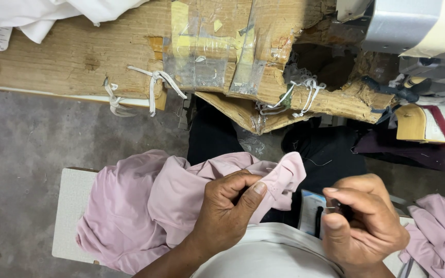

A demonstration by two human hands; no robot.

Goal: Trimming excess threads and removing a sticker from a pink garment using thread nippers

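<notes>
My left hand (230, 206) pinches an edge of a pale pink garment (145, 206) that lies bunched over my lap and spills to the left. The thumb and fingers are closed on a folded corner of the cloth near its collar-like tip (287, 172). My right hand (361, 221) is closed around a small dark tool (338, 207), held between thumb and forefinger, a short gap to the right of the pinched cloth. Which kind of tool it is cannot be made out.
A worn wooden table edge (78, 56) patched with clear tape and tied with white strings runs across the top. A sewing machine (408, 25) stands at the top right. White cloth (37, 15) lies top left, more pink cloth (441, 231) at right, concrete floor (21, 154) at left.
</notes>
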